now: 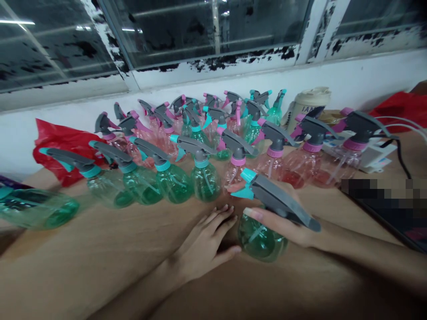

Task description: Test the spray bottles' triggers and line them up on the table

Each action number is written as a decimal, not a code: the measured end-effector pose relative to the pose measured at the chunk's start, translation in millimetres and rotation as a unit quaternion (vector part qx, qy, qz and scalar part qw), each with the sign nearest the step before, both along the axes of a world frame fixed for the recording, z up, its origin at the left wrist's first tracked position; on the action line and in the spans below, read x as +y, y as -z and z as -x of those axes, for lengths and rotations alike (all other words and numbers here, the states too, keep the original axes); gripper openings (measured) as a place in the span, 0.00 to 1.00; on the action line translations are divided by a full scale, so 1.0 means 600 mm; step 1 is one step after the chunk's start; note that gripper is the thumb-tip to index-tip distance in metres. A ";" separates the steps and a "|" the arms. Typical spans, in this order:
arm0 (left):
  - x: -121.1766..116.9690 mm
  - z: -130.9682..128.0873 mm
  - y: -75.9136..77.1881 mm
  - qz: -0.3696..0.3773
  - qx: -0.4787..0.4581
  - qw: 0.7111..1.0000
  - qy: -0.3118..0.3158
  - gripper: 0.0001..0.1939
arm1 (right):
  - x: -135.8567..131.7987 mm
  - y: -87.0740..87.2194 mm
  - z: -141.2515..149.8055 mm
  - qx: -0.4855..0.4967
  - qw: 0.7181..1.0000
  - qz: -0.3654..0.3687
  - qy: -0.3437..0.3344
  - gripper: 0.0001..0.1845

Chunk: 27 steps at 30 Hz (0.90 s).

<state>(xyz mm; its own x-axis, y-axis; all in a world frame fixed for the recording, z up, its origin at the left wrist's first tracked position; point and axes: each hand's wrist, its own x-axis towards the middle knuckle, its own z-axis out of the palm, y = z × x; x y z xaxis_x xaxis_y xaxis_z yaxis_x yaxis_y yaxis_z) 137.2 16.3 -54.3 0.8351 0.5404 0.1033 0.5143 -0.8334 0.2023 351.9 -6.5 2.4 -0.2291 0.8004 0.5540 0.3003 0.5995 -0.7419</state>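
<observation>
My right hand [283, 222] is wrapped round the neck of a green spray bottle [260, 240] with a grey and teal trigger head [276, 200], standing on the brown table near its front middle. Beside the bottle's left side rests my left hand [207, 244], fingers stretched out flat on the table and holding nothing; its thumb points toward the bottle's base.
Rows of green spray bottles [173, 178] and pink spray bottles [276, 160] stand behind, up to the white wall. A green bottle lies at far left [36, 211]. A red bag [63, 146], a cream jar [308, 106], a white box with cables [373, 155] and a dark device [393, 213] sit around.
</observation>
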 end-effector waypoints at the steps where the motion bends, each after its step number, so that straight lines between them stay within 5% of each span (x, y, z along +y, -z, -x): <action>1: 0.000 0.001 0.000 0.000 0.000 1.000 0.000 0.32 | -0.001 0.000 0.000 -0.003 1.000 0.003 -0.004 0.16; 16: -0.026 -0.004 -0.007 0.084 -0.124 0.988 -0.044 0.38 | -0.002 0.003 0.007 -0.014 0.997 -0.076 0.019 0.12; 22: -0.043 0.006 -0.029 0.082 -0.180 0.979 -0.050 0.45 | 0.000 -0.004 0.052 -0.011 0.993 -0.116 -0.001 0.13; 27: -0.075 0.049 -0.040 0.067 -0.234 0.966 -0.085 0.39 | -0.017 -0.023 0.103 -0.030 0.989 -0.138 -0.042 0.07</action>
